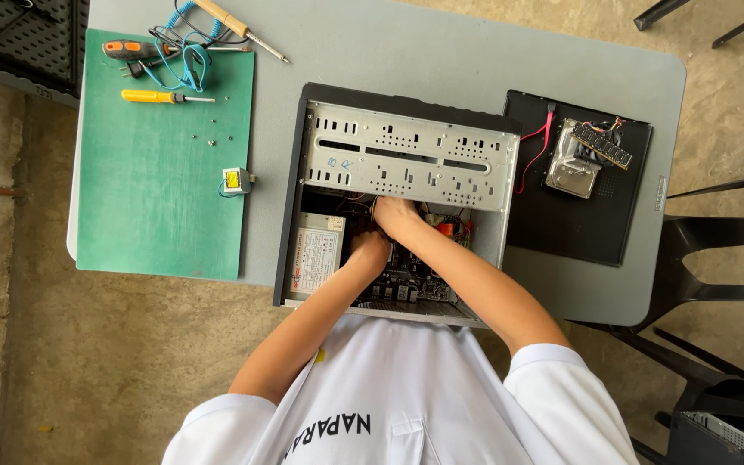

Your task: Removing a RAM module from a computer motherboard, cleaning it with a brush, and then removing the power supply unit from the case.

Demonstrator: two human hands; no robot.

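Head view, open grey computer case (406, 155), left hand (368, 251) and right hand (393, 215) inside, grips unclear

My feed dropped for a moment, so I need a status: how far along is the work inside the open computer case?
Done: the black side panel is off on the grey table, with a silver hard drive and memory sticks on it. In hand: the left hand and right hand are both inside the open desktop computer case, above the motherboard. Left: motherboard and grey power supply remain inside.
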